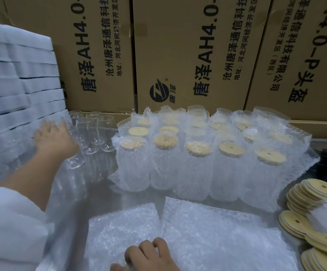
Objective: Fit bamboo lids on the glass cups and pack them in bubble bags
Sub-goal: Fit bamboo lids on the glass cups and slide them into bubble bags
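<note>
Clear, curved glass cups [92,133] stand bare at the back left of the steel desk [139,198]. We see the blurred left grip [55,137] just over them and cannot tell whether it is closed. The right grip [149,255] rests loosely bent fingers, clamping nothing, on flat, pebbled bubble bags [207,237] laid in two piles. Packed cups [197,169], five in the front row, carry round, holed bamboo lids [231,149]. Loose lids [315,192] are piled at right.
</note>
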